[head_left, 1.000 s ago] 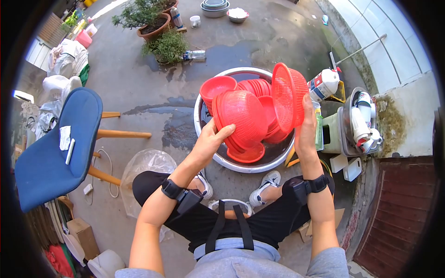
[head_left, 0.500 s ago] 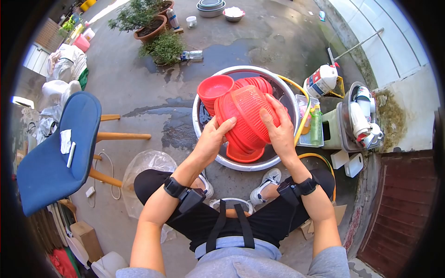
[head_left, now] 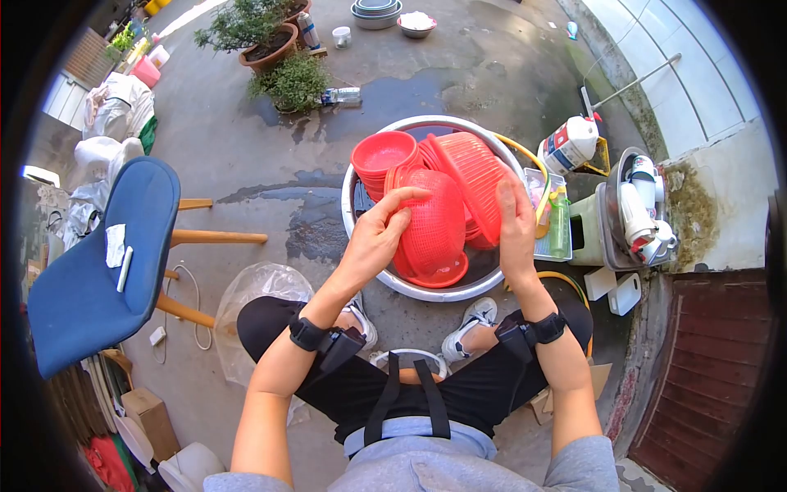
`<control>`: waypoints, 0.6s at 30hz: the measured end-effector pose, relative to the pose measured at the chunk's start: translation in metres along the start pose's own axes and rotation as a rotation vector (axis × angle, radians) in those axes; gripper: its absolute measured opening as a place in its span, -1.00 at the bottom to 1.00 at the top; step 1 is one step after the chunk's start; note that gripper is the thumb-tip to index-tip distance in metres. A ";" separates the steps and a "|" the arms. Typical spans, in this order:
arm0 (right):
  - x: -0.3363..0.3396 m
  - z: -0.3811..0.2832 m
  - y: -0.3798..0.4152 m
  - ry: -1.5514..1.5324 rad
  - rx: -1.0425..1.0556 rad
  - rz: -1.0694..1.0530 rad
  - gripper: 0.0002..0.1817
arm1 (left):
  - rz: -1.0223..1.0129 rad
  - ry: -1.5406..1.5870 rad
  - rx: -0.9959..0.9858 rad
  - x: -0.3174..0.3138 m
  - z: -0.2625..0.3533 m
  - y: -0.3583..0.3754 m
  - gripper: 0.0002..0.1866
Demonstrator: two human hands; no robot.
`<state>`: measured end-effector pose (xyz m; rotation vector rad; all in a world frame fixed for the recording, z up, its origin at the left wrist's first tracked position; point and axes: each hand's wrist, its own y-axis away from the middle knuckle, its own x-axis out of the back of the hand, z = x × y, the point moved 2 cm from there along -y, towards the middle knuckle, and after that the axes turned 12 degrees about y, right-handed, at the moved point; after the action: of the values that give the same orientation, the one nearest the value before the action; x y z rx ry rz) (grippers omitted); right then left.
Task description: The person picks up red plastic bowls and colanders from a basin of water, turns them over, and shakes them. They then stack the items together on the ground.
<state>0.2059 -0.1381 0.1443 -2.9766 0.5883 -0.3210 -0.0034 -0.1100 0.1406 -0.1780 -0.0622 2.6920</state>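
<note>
Several red baskets and bowls fill a large round metal basin (head_left: 398,283) in front of me. My left hand (head_left: 381,230) has its fingers curled at the left edge of a red mesh basket (head_left: 434,217), thumb and forefinger close together. At the right, my right hand (head_left: 516,234) is upright with fingers extended, its palm side against or close to a ribbed red basket (head_left: 471,176) that leans tilted to the right. A stack of red bowls (head_left: 384,153) stands at the basin's upper left.
A blue chair (head_left: 106,271) is on the left. Right of the basin are a tray with a green bottle (head_left: 559,225), a yellow hose (head_left: 525,152), a white jug (head_left: 570,143) and a tub of containers (head_left: 615,221). Potted plants (head_left: 283,82) stand ahead.
The ribbed basket has separated from the mesh basket and tilted right. My right hand has moved right and lower, and my left fingers have shifted on the mesh basket's edge.
</note>
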 end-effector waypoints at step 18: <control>-0.026 -0.012 0.014 0.764 0.635 -0.270 -0.17 | 0.113 0.018 0.097 0.011 -0.021 0.002 -0.70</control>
<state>0.1746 -0.1418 0.1497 -2.2337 0.0718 -1.3927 -0.0112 -0.1073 0.1189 -0.1805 0.0869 2.7982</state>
